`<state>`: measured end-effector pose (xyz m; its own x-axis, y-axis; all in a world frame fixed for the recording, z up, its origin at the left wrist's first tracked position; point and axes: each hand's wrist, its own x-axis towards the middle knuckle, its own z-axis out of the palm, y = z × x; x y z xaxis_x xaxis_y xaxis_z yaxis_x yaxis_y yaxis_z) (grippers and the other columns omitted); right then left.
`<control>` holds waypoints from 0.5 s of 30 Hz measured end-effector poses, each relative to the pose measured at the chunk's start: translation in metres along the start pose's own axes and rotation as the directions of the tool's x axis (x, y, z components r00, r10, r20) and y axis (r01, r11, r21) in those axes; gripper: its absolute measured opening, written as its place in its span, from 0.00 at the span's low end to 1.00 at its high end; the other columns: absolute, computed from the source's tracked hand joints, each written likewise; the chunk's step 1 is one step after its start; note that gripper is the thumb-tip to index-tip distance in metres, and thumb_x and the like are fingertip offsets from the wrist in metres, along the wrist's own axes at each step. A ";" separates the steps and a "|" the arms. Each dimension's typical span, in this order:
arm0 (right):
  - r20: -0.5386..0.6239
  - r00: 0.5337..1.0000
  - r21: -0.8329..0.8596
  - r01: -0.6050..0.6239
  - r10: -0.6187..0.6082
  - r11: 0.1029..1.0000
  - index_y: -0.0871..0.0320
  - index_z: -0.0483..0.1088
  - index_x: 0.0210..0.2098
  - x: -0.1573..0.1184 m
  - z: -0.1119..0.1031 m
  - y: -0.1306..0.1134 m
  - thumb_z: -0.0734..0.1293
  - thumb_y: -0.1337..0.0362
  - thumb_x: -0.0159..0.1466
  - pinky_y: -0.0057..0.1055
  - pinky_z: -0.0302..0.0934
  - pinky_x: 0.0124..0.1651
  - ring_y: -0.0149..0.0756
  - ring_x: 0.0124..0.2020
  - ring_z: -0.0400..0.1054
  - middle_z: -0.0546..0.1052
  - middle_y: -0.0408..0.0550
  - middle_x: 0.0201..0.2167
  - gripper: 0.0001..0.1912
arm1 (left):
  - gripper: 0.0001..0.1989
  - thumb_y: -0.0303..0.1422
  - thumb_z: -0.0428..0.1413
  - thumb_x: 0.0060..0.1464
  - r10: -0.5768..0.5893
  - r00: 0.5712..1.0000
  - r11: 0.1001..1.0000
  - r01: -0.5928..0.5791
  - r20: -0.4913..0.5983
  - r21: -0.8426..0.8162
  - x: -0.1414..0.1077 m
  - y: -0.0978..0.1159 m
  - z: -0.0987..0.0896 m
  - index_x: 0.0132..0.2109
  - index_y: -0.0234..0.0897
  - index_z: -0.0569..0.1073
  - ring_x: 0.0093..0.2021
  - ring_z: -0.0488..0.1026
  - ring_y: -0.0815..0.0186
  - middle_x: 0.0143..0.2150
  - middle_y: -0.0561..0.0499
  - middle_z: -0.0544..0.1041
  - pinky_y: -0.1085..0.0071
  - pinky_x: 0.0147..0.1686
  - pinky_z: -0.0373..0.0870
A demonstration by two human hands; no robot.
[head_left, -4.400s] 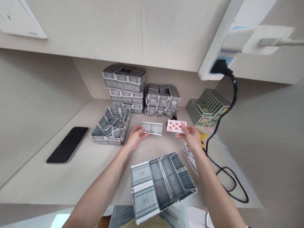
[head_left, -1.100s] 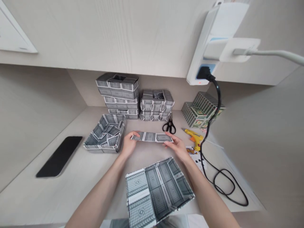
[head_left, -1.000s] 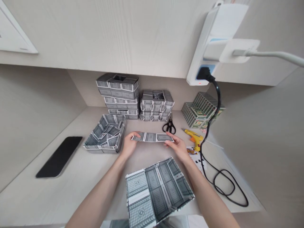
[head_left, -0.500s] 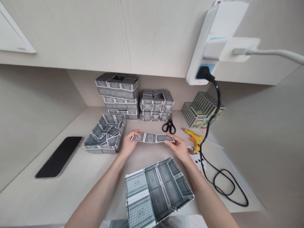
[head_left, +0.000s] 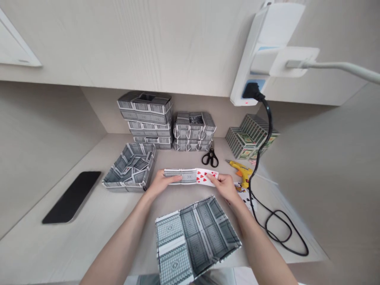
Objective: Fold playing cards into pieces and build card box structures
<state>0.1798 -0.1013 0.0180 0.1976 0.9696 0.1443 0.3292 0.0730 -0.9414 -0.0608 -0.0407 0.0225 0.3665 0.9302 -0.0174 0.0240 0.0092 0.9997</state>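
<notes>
- The left hand [head_left: 160, 183] pinches one end of a strip of cards [head_left: 181, 177], with its thumb lying on the front.
- The right hand [head_left: 226, 187] pinches the other end, its thumb on a card with red hearts [head_left: 202, 176].
- The strip is stretched sideways between the two hands. The rest of it shows gray patterned card backs. I can't tell if it touches the counter [head_left: 74, 245].
- A big open box [head_left: 204, 233] with the same gray pattern is between the arms, at the near edge.
- A smaller open box [head_left: 124, 187] is left of the left hand, with loose cards [head_left: 138, 165] inside.
- Black scissors [head_left: 210, 159] lie just past the strip.
- A yellow glue gun [head_left: 242, 172] and some face-up cards [head_left: 246, 198] are near the right hand.
- A black phone [head_left: 73, 196] lies far to the left.
- Two piles of gray boxes [head_left: 148, 113] stand at the back.
</notes>
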 end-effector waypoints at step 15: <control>0.286 0.954 0.200 -0.152 0.091 0.968 0.60 0.65 0.20 0.002 0.006 -0.002 0.63 0.52 0.54 0.24 0.45 0.13 0.24 0.09 0.53 0.69 0.41 0.13 0.17 | 0.18 0.36 0.63 0.34 -0.158 0.987 0.974 0.158 0.011 -0.164 0.001 -0.002 0.006 0.35 0.30 0.74 0.33 0.74 0.60 0.36 0.45 0.77 0.65 0.29 0.74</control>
<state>0.1738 -0.0985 0.0187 -0.0459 0.9983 -0.0353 0.1039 -0.0304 -0.9941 -0.0545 -0.0420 0.0206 0.3681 0.9131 -0.1756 -0.0716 0.2161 0.9737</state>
